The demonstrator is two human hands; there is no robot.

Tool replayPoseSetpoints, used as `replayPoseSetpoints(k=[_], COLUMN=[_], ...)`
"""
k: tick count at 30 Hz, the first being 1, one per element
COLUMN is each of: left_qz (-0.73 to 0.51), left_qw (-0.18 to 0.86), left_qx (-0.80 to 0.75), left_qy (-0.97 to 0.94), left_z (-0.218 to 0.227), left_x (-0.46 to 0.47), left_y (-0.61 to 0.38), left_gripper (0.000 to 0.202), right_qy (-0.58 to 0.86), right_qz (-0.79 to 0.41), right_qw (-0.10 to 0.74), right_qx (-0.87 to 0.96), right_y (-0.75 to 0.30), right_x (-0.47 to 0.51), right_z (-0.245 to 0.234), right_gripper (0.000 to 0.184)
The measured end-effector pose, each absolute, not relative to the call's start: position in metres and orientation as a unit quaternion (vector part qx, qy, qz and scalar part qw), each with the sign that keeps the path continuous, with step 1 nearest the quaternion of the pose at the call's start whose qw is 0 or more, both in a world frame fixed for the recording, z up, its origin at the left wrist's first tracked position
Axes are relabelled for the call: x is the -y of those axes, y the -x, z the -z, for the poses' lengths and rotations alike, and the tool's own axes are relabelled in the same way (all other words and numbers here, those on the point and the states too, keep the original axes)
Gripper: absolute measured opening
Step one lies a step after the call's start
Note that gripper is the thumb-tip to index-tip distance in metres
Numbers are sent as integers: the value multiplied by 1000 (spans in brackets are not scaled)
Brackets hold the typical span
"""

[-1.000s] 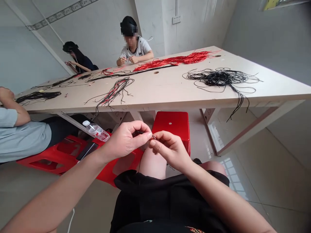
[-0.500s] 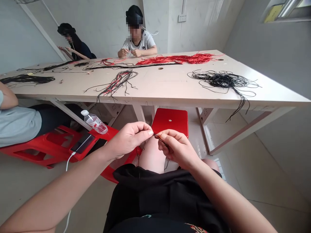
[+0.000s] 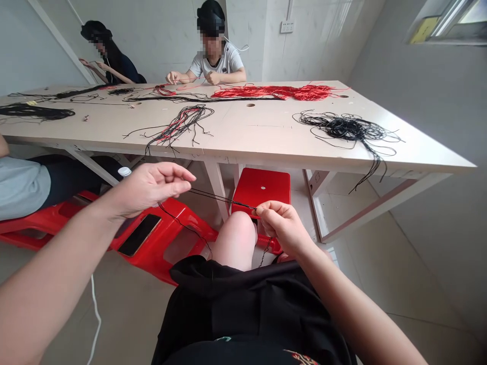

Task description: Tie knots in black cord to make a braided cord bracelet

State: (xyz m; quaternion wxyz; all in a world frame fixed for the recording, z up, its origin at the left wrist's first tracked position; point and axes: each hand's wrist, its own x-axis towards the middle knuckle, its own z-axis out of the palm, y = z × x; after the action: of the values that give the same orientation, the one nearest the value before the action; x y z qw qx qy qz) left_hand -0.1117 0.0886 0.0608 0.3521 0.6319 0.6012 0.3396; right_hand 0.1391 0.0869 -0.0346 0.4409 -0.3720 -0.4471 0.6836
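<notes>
Right hand (image 3: 279, 223) grip pinches black cord (image 3: 243, 204) by its thickened section, left hand (image 3: 152, 187) has just pulled away, fingers loosely curled, hold unclear, so two strands stretch straight between them, probably tightening, on the worktop's (image 3: 262, 142) near side.

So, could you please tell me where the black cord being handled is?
Near the middle of the head view, the black cord stretches between the left hand and the right hand, passing in front of the red stool below the table edge.
</notes>
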Motion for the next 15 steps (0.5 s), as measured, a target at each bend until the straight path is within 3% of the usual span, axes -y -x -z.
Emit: replayPoseSetpoints(k=[7, 15], left_qz=[-363, -334], left_qw=[291, 229], left_qx=[-681, -715], left_qy=[-566, -570], left_z=[-74, -65], left_x=[-86, -81], left_y=[158, 186], left_gripper=[49, 53], right_qy=[373, 388], right_qz=[-672, -665], right_qw=[419, 397], right_qx=[483, 500], right_y=[-137, -138], right_x=[-88, -88], right_z=[38, 38], right_gripper=[25, 27])
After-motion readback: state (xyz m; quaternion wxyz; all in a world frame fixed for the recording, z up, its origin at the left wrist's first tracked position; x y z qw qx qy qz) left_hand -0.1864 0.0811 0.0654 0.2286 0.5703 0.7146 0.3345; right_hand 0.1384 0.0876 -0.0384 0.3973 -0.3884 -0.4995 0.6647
